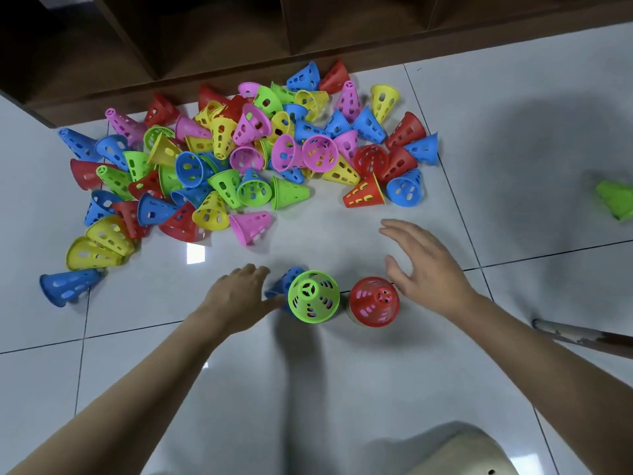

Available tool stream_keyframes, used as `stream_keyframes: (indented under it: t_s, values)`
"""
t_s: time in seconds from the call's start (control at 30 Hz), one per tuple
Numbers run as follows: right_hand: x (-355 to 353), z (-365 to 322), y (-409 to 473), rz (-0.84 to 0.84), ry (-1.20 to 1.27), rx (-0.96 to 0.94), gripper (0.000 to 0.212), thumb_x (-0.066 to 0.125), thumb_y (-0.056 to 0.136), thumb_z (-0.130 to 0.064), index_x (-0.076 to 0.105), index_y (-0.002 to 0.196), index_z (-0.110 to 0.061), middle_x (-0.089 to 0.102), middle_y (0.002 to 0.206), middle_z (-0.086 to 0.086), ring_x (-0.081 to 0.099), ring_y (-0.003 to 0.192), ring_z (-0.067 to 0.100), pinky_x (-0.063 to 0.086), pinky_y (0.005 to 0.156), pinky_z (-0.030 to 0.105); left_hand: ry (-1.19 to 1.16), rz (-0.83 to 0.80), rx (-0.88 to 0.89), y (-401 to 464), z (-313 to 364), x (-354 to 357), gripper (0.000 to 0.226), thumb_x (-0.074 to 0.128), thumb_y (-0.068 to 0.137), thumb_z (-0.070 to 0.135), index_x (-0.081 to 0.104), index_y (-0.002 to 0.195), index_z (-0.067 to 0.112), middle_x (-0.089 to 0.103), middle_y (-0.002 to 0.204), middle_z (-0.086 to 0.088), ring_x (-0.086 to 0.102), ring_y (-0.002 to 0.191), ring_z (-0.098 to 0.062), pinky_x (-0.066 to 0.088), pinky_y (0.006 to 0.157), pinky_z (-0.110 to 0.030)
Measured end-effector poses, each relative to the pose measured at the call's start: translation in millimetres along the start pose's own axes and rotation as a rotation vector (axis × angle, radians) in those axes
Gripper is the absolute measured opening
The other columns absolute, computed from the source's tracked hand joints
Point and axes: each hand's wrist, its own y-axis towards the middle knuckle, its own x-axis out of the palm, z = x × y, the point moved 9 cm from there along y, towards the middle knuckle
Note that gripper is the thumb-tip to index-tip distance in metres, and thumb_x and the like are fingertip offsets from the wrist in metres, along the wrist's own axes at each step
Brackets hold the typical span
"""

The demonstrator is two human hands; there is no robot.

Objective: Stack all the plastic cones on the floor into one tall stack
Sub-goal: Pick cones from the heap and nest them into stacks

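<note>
my left hand (236, 296) curls its fingers on a blurred blue cone (286, 284) beside the green-topped stack (313, 296); my right hand (423, 269) hovers spread wide, holding nothing, just beside the red-topped stack (374, 301). bare white tile floor (308, 389) lies open toward me. the loose pile (239, 156) of perforated red, blue, green, yellow and pink cones runs up to the dark wooden shelf base (205, 46). one green cone (615, 199) sits well apart on the right. i can read no writing
</note>
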Motion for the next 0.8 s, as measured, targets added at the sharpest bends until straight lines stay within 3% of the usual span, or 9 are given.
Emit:
stream_keyframes:
  t_s: [0.13, 0.2, 0.27, 0.33, 0.4, 0.5, 0.63, 0.7, 0.8]
  values:
    - [44.8, 25.4, 52.4, -0.303, -0.312, -0.091, 0.057, 0.062, 0.090, -0.030, 0.051, 0.142, -0.009, 0.042, 0.154, 0.009, 0.033, 0.147, 0.028, 0.028, 0.119, 0.048, -0.241, -0.245, -0.089, 14.5, 6.5, 29.8, 0.054, 0.058, 0.087, 0.063, 0.053, 0.120, 0.021, 0.064, 0.119, 0.001, 0.060, 0.103, -0.023, 0.049, 0.087, -0.036]
    - [52.6, 34.4, 74.9, -0.370, -0.402, -0.053, 0.065, 0.061, 0.092, -0.030, 0.039, 0.150, -0.011, 0.031, 0.161, 0.007, 0.020, 0.152, 0.026, 0.013, 0.123, 0.042, -0.339, -0.266, -0.133, 18.4, 4.7, 29.9, 0.052, 0.059, 0.083, 0.061, 0.052, 0.116, 0.021, 0.062, 0.115, -0.001, 0.059, 0.099, -0.023, 0.048, 0.084, -0.034]
    - [59.7, 42.4, 93.8, -0.422, -0.493, -0.008, 0.070, 0.059, 0.093, -0.031, 0.030, 0.155, -0.013, 0.024, 0.164, 0.004, 0.012, 0.153, 0.024, 0.009, 0.123, 0.041, -0.291, -0.223, -0.149, 21.3, 4.5, 24.5, 0.055, 0.059, 0.079, 0.061, 0.052, 0.115, 0.021, 0.061, 0.113, -0.001, 0.059, 0.098, -0.024, 0.050, 0.085, -0.035]
    - [66.2, 50.4, 106.1, -0.461, -0.573, 0.054, 0.072, 0.062, 0.090, -0.032, 0.032, 0.153, -0.014, 0.028, 0.161, 0.004, 0.016, 0.151, 0.025, 0.020, 0.120, 0.043, -0.212, -0.142, -0.175, 23.1, 3.1, 18.0, 0.055, 0.061, 0.078, 0.062, 0.052, 0.114, 0.022, 0.061, 0.110, 0.000, 0.059, 0.096, -0.025, 0.052, 0.084, -0.037]
    - [69.4, 59.4, 112.0, -0.462, -0.651, 0.146, 0.066, 0.065, 0.087, -0.031, 0.040, 0.146, -0.014, 0.042, 0.150, 0.005, 0.031, 0.142, 0.026, 0.033, 0.110, 0.043, -0.184, -0.120, -0.218, 20.4, -0.6, 17.7, 0.057, 0.062, 0.075, 0.064, 0.050, 0.111, 0.022, 0.060, 0.107, -0.001, 0.059, 0.094, -0.025, 0.053, 0.081, -0.038]
    - [70.6, 74.3, 105.0, -0.494, -0.748, 0.289, 0.051, 0.065, 0.086, -0.030, 0.051, 0.132, -0.015, 0.059, 0.131, 0.006, 0.050, 0.124, 0.027, 0.036, 0.102, 0.041, -0.388, -0.116, -0.323, 5.0, -6.8, 22.3, 0.050, 0.069, 0.073, 0.058, 0.050, 0.102, 0.022, 0.061, 0.100, -0.001, 0.060, 0.088, -0.024, 0.052, 0.074, -0.035]
    - [60.4, 91.4, 83.0, -0.369, -0.624, 0.416, 0.046, 0.063, 0.082, -0.044, 0.058, 0.118, -0.017, 0.067, 0.112, 0.007, 0.060, 0.107, 0.028, 0.036, 0.092, 0.039, -0.954, 0.248, -0.400, -36.6, -7.1, -13.3, 0.032, 0.079, 0.079, 0.032, 0.057, 0.102, 0.024, 0.065, 0.092, 0.003, 0.061, 0.080, -0.018, 0.046, 0.063, -0.025]
    - [55.2, 87.3, 73.6, -0.279, -0.436, 0.439, 0.050, 0.064, 0.082, -0.048, 0.058, 0.121, -0.018, 0.068, 0.109, 0.008, 0.060, 0.105, 0.030, 0.036, 0.092, 0.040, -1.116, 0.433, -0.354, -63.3, -4.2, -38.4, 0.035, 0.081, 0.078, 0.039, 0.058, 0.104, 0.031, 0.067, 0.098, 0.009, 0.064, 0.088, -0.014, 0.048, 0.069, -0.026]
    - [47.7, 68.1, 64.3, -0.207, -0.114, 0.412, 0.051, 0.070, 0.083, -0.042, 0.055, 0.126, -0.018, 0.067, 0.109, 0.009, 0.060, 0.104, 0.033, 0.045, 0.091, 0.041, -1.256, 0.570, -0.217, -97.3, 12.6, -70.2, 0.040, 0.074, 0.073, 0.053, 0.057, 0.106, 0.036, 0.066, 0.102, 0.011, 0.064, 0.093, -0.012, 0.050, 0.080, -0.030]
